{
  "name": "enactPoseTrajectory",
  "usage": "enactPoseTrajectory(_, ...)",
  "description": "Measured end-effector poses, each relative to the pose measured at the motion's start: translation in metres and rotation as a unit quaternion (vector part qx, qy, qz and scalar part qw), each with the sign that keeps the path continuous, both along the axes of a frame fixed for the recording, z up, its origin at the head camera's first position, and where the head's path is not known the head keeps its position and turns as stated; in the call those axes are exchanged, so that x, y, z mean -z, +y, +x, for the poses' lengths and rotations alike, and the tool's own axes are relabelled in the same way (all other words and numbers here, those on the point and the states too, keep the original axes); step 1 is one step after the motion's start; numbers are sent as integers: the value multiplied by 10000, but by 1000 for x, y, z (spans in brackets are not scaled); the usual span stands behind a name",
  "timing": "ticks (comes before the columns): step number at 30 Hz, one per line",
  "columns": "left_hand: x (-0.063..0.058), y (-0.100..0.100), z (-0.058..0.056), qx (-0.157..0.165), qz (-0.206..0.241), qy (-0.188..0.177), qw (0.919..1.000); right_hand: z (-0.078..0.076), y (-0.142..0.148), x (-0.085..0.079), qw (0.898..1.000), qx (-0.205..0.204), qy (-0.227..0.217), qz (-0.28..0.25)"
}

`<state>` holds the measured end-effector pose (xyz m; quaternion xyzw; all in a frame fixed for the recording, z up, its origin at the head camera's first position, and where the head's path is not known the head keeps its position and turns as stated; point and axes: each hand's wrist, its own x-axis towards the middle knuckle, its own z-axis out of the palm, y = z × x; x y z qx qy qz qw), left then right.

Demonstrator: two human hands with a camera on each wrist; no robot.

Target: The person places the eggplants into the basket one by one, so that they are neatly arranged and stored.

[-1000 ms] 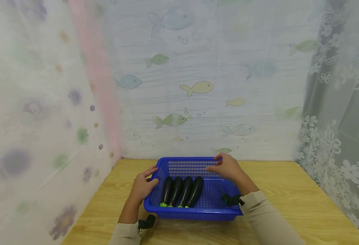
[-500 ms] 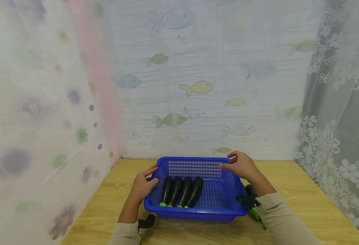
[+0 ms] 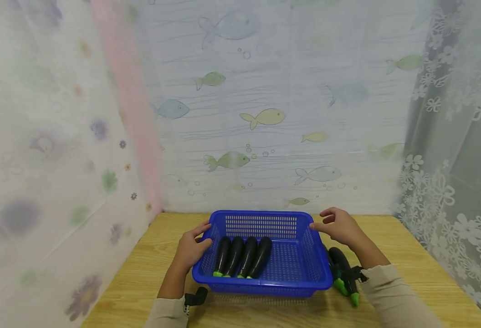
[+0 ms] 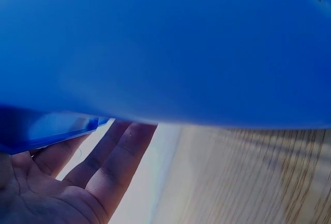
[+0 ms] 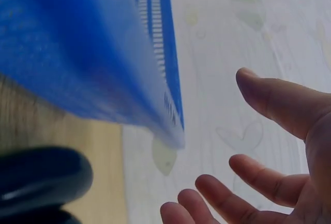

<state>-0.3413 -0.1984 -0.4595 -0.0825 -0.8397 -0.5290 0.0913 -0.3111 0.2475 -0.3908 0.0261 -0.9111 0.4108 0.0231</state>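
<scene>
A blue plastic basket (image 3: 263,283) with slotted walls stands on the table. Several dark eggplants (image 3: 248,257) with green stem ends lie side by side in its left half. My left hand (image 3: 190,248) holds the basket's left rim; the left wrist view shows its fingers (image 4: 121,162) extended along the outside, while the thumb's grip is hidden there. At the far right corner is my right hand (image 3: 340,228), fingers spread and loosely bent, holding nothing; the right wrist view has it apart from the basket (image 5: 119,79). Below it, outside the basket, lie two more eggplants (image 3: 339,257), partly covered by the wrist strap.
The wooden table (image 3: 404,273) extends to both sides of the basket. A fish-patterned curtain (image 3: 265,159) hangs behind it, a flowered sheet (image 3: 60,182) on the left and a lace curtain (image 3: 462,182) on the right.
My right hand has moved from above the basket's interior rightward to beyond its right rim, bringing the eggplants outside into view. The left hand and basket stay nearly still.
</scene>
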Motion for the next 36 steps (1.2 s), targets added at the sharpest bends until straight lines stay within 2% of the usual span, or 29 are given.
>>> enactPoseTrajectory(7, 0, 0, 1, -4, -43, 4, 10000, 3, 17, 8, 9995, -5, -323, -17)
enactPoseTrajectory(11, 1, -3, 1, 6, -87, 57, 9999, 4, 25, 16, 9990, 0, -452, 40)
enactPoseTrajectory(17, 2, -3, -1, 196, 74, 112, 9997, 5, 42, 33, 9982, 85, -581, 84)
enactPoseTrajectory(23, 2, -2, -2, 193, 84, 99, 9997, 7, 54, 41, 9965, 109, -827, 86)
enactPoseTrajectory(36, -1, -1, 1, 196, 103, 123, 9997, 13, 67, 59, 9886, 95, -1475, -306)
